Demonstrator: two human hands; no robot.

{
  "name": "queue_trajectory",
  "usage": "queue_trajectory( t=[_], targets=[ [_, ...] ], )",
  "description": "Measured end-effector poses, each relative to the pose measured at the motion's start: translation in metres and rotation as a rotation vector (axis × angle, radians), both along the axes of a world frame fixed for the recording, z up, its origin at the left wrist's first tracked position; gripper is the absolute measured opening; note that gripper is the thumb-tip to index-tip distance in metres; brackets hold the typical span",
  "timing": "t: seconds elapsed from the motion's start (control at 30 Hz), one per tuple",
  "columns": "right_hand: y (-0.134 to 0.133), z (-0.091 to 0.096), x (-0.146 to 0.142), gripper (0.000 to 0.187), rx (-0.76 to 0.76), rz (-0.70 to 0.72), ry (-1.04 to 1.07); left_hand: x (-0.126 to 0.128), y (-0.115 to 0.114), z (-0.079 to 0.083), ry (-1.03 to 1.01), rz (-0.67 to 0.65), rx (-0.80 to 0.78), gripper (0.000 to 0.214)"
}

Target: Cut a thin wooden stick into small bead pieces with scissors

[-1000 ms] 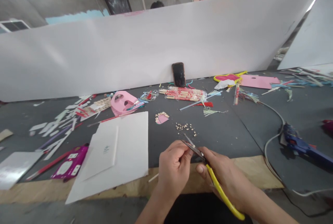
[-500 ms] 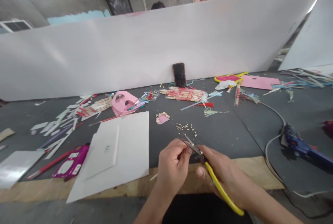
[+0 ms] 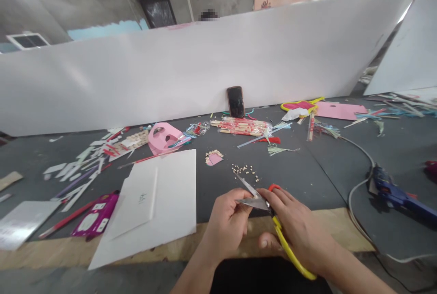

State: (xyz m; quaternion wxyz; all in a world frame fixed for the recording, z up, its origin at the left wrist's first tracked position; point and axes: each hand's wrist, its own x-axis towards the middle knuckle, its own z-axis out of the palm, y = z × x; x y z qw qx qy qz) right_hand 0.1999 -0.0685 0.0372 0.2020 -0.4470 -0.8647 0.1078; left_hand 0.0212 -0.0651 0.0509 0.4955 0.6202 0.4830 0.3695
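Observation:
My right hand grips scissors with yellow and red handles. The blades are spread and point up and left. My left hand is closed in a pinch by the blades. Its fingers hold a thin wooden stick, of which only a pale tip shows between the blades; my fingers hide the rest. Just beyond the scissor tips lie several small pale cut pieces on the dark table. To their left rests a small pink piece edged with similar pale bits.
White sheets and a purple packet lie to the left. Wrapped sticks are in front of a propped phone. A blue glue gun with its cable is at right. A white partition stands behind.
The scissors have gone from nearly closed blades to spread ones. My left hand has shifted slightly down. The view has tilted a little.

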Motion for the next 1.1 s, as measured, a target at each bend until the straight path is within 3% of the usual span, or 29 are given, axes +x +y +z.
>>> queue_trajectory(
  t=[0.07,0.27,0.47,0.7,1.1],
  targets=[
    [-0.001,-0.003,0.000,0.043,-0.027,-0.004,0.034,0.001,0.000,0.001,-0.004,-0.008,-0.002,0.030],
    [-0.002,-0.014,-0.004,0.015,-0.121,-0.045,0.074,0.003,0.001,-0.007,0.138,0.077,0.236,0.022],
    [-0.002,-0.011,-0.006,0.017,-0.173,-0.070,0.026,0.005,0.001,-0.019,0.143,0.159,0.374,0.021],
    [-0.003,-0.002,-0.006,0.020,-0.278,-0.033,0.012,0.005,0.003,-0.028,0.086,0.164,0.470,0.023],
    [0.004,0.011,-0.008,0.037,-0.437,0.017,0.188,0.003,0.009,-0.016,0.111,0.212,0.441,0.023]
  ],
)
